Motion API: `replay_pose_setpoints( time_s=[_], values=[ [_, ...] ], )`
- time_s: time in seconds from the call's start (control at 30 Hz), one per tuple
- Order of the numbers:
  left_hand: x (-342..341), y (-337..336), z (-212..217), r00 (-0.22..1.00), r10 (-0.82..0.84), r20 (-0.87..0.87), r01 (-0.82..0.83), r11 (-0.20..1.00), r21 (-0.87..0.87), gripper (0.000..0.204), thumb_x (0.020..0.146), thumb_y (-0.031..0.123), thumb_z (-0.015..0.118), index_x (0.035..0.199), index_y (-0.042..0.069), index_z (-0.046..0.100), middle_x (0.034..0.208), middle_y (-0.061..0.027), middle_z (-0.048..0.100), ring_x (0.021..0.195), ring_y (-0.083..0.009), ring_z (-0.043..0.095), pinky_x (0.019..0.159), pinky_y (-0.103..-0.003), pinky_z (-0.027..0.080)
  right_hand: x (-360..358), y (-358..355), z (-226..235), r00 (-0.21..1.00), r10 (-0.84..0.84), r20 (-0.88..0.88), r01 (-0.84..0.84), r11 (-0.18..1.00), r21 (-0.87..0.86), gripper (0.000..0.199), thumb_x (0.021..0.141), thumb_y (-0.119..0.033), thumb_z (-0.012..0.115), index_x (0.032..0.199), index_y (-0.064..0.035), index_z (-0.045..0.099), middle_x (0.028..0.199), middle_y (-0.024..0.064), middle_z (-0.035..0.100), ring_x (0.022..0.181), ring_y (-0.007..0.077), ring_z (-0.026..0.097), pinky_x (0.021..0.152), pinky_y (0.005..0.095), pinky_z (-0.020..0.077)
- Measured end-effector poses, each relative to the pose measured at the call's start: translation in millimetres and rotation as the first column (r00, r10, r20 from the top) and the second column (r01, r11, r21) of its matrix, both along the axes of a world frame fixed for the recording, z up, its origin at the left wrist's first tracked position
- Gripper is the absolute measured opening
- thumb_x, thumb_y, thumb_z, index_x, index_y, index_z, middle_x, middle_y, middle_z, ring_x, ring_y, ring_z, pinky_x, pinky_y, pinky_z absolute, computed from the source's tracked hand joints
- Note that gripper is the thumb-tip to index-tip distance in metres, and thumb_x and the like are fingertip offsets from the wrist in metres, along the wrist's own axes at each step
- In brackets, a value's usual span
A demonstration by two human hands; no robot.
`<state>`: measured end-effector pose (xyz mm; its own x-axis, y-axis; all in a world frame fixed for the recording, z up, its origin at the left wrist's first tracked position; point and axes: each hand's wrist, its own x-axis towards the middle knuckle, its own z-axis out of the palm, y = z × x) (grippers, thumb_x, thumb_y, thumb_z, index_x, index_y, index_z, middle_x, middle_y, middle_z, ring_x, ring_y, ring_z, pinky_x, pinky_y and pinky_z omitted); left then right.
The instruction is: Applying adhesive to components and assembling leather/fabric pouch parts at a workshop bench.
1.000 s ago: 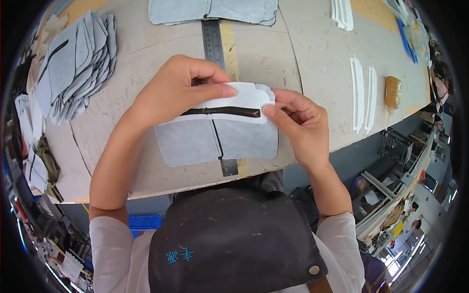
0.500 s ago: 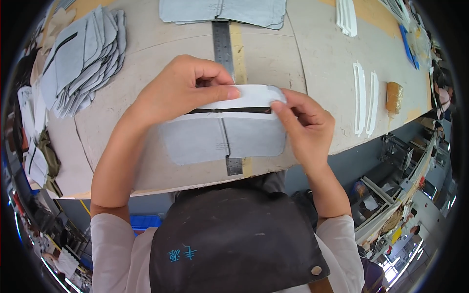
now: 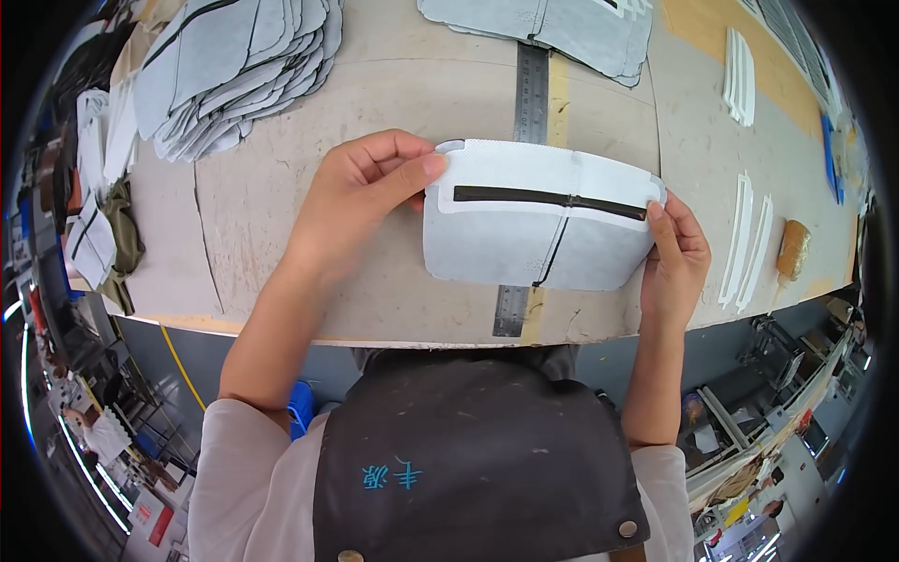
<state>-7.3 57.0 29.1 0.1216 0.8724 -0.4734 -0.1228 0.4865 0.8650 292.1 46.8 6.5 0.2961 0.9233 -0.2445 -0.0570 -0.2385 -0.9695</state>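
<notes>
Between my hands is a pale grey panel (image 3: pixel 496 248) with rounded corners, held over the worktable. Across it runs a long dark slot (image 3: pixel 510 196) framed by a white strip, and a dark line goes down from its middle. My left hand (image 3: pixel 365 183) pinches the upper left corner between thumb and fingers. At the right edge my right hand (image 3: pixel 682 248) grips the panel, thumb on top beside the slot's end, fingers mostly behind. Beneath the panel a metal ruler (image 3: pixel 532 89) lies on the table, its middle hidden.
A thick pile of similar grey panels (image 3: pixel 272 66) lies at the far left, another stack (image 3: pixel 562 37) at the far middle. To the right are narrow white strips (image 3: pixel 740 234), more strips (image 3: pixel 739 80) and a tan roll (image 3: pixel 793 250). The table's near edge (image 3: pixel 421 345) runs before my apron.
My left hand has moved from the middle of the panel's top edge to its upper left corner, uncovering the slot's left part. The whole view has shifted, with table things now further right.
</notes>
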Motion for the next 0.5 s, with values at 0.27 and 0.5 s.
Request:
replay_pose_setpoints(
  time_s=[0.27, 0.5],
  values=[
    [9, -8, 6, 0.99, 0.098, 0.1, -0.1, 0.995, 0.013, 0.017, 0.091, 0.018, 0.068, 0.096, 0.001, 0.067, 0.084, -0.003, 0.069, 0.074, -0.0076, 0.056, 0.07, -0.023, 0.044, 3, 0, -5, 1.0, 0.014, 0.018, -0.014, 1.0, -0.021, 0.028, 0.088, -0.007, 0.07, 0.113, 0.0063, 0.066, 0.1, 0.009, 0.07, 0.09, 0.0109, 0.062, 0.087, 0.023, 0.0449],
    [11, -11, 10, 0.983, 0.095, 0.157, -0.097, 0.995, 0.006, 0.018, 0.092, 0.018, 0.068, 0.097, 0.001, 0.067, 0.084, -0.003, 0.068, 0.074, -0.0072, 0.055, 0.07, -0.023, 0.043, 2, 0, -5, 0.999, 0.02, 0.041, -0.019, 0.999, -0.035, 0.029, 0.088, -0.007, 0.07, 0.113, 0.0062, 0.066, 0.101, 0.0091, 0.07, 0.09, 0.0106, 0.063, 0.087, 0.0228, 0.0449]
  ],
)
